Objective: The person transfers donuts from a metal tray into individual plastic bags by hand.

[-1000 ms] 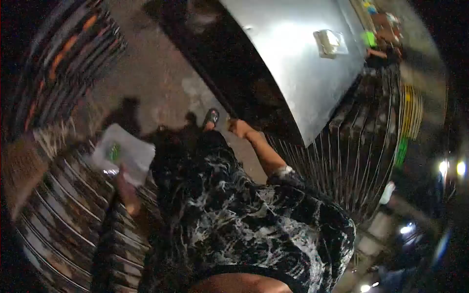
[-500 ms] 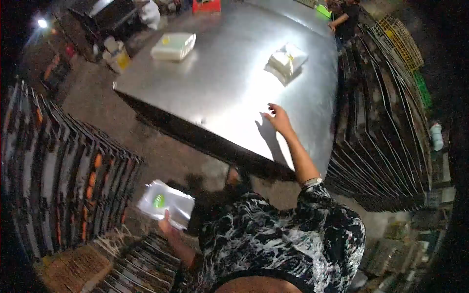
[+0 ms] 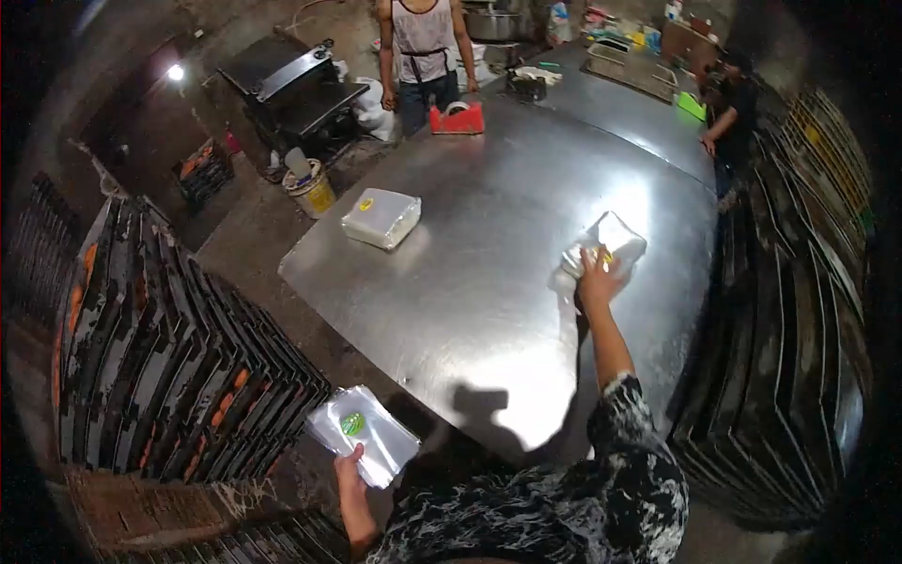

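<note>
Plastic bags (image 3: 387, 442), clear and in a thin stack with a green print, are at the lower left of centre in the frame, held above the floor beside the table's near edge. The left hand (image 3: 349, 470) grips them by their lower edge, its thumb laid over the top sheet.

Right of centre, the right hand (image 3: 595, 280) reaches over the table and touches a shiny pack (image 3: 622, 233) with a yellow mark. Its fingers lie on the near side of the pack; whether they pinch it I cannot tell. A second pack (image 3: 383, 218), white and also marked in yellow, sits on the metal table (image 3: 470, 320) left of the frame's centre, well apart from the first.

At the table's far edge, top centre, is a red tape holder (image 3: 458, 119). Just behind it stands a person in a sleeveless top (image 3: 427, 38). Another person in dark clothes (image 3: 740, 103) is at the upper right, a hand at the table's edge near a bright green object (image 3: 692, 105).

Dark trays (image 3: 188, 348) are packed at the left of the frame, and more trays (image 3: 780, 348) at the right. A bucket (image 3: 312, 195) stands on the floor at the upper left.
</note>
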Tool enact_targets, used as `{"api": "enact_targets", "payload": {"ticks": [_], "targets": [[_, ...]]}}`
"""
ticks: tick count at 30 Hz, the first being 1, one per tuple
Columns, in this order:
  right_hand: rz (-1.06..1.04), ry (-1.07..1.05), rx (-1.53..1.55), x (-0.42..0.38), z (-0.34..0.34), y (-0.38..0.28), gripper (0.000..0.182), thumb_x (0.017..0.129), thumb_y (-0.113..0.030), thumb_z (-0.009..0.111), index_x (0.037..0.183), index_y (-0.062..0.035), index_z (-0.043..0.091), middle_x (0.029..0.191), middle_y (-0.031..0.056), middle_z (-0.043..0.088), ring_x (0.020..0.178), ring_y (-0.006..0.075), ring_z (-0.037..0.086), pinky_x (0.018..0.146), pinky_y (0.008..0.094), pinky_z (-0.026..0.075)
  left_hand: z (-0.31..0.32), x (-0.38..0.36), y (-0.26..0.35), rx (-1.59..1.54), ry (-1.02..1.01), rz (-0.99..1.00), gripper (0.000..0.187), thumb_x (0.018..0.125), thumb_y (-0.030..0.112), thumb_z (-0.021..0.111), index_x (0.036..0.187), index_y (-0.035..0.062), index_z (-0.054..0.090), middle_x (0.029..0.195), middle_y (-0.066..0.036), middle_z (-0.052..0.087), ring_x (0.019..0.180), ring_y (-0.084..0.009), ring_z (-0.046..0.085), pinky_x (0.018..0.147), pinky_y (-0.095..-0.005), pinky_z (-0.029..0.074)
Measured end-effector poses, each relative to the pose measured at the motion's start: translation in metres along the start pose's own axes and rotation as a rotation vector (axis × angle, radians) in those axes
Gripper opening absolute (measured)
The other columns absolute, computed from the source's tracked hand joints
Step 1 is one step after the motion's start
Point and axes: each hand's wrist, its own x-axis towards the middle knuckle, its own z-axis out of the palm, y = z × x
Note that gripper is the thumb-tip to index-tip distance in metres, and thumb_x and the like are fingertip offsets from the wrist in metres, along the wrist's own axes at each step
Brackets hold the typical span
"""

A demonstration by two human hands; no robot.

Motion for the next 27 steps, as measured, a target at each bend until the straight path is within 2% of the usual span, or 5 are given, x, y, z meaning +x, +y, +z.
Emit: {"api": "enact_targets", "payload": {"ticks": [10, 12, 17, 22, 27], "targets": [[0.314, -0.263, -0.109, 0.037, -0.003, 0.138, 0.057, 0.075, -0.032, 0.058, 0.121, -0.0054, 0.039, 0.117, 0.0192, 0.044, 0.098, 0.0314, 0.05, 0.08, 0.0489, 0.039, 0.024, -0.013, 0.04, 0.047, -0.19, 0.019, 0.033, 0.075, 0.003, 0.057, 0.106, -0.0061, 0.048, 0.092, -0.011, 0.057, 0.078, -0.0208, 0.057, 0.069, -0.0317, 0.046], [-0.154, 0.086, 0.43, 0.016, 0.046, 0.089, 0.062, 0.075, -0.033, 0.059, 0.122, 0.0019, 0.036, 0.107, 0.0208, 0.05, 0.095, 0.0293, 0.052, 0.078, 0.0414, 0.042, 0.023, -0.007, 0.039, 0.012, -0.278, 0.017, 0.036, 0.075, 0.006, 0.058, 0.108, -0.0044, 0.048, 0.094, -0.01, 0.056, 0.084, -0.0189, 0.055, 0.074, -0.0309, 0.044], [-0.281, -1.447, 2.126, -0.179, -0.104, -0.165, 0.06, 0.077, -0.042, 0.055, 0.119, -0.0023, 0.039, 0.108, 0.0112, 0.052, 0.099, 0.0231, 0.051, 0.081, 0.0364, 0.043, 0.049, 0.013, 0.042, 0.102, -0.526, -0.033, 0.035, 0.073, 0.015, 0.063, 0.102, -0.003, 0.053, 0.094, -0.008, 0.056, 0.089, -0.0163, 0.051, 0.078, -0.0282, 0.039], [-0.328, -1.325, 1.623, -0.229, -0.191, -0.277, 0.036, 0.069, -0.002, 0.062, 0.102, 0.0055, 0.051, 0.093, 0.0086, 0.058, 0.081, 0.0158, 0.055, 0.072, 0.0262, 0.043, 0.012, -0.015, 0.09, 0.171, -0.477, 0.123, 0.038, 0.073, 0.016, 0.064, 0.105, -0.0018, 0.053, 0.096, -0.006, 0.056, 0.088, -0.0148, 0.05, 0.079, -0.028, 0.039], [-0.674, -1.329, 1.415, -0.256, -0.207, -0.371, 0.025, 0.073, -0.009, 0.061, 0.094, 0.003, 0.056, 0.079, 0.0031, 0.058, 0.069, 0.0125, 0.052, 0.064, 0.0261, 0.042, -0.085, 0.001, 0.1, -0.007, -0.561, 0.341, 0.046, 0.075, 0.019, 0.063, 0.113, -0.0009, 0.046, 0.102, -0.008, 0.055, 0.096, -0.0158, 0.049, 0.084, -0.0289, 0.038]]}}
